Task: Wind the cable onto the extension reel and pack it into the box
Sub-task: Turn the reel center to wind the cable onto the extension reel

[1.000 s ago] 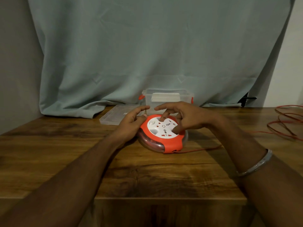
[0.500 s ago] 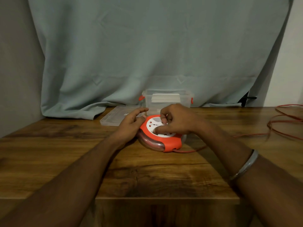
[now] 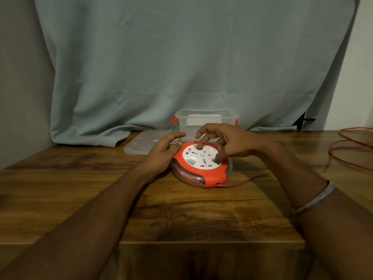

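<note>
A round orange extension reel with a white socket face (image 3: 201, 164) is seen lying flat on the brown wood-grain surface (image 3: 181, 215), between the two hands. The left hand (image 3: 161, 154) is laid against the reel's left rim: the thumb touches the orange edge, the index finger is stretched forward, relaxed, and nothing is gripped. The right hand (image 3: 228, 142) is held over the white socket face from the right side; its fingers are bent downward, and two fingertips (image 3: 198, 146) are pressed onto the white disc. Whether a knob or recess is caught under them cannot be told. A silver metal bangle (image 3: 314, 199) is worn on the right forearm.

A thin red cable (image 3: 242, 181) is seen leaving the near right side of the reel, running under the right forearm and out to loose loops lying on the surface far to the right of the right hand. Further red turns are visible inside the reel's clear lower housing.

Just beyond the hands, a clear rectangular plastic box with orange side clips (image 3: 205, 122) stands open against a pale grey-green curtain (image 3: 181, 57). Something white lies inside it; it cannot be identified. A clear flat plastic lid (image 3: 145, 144) lies on the surface just beyond the left hand, beside the box.
</note>
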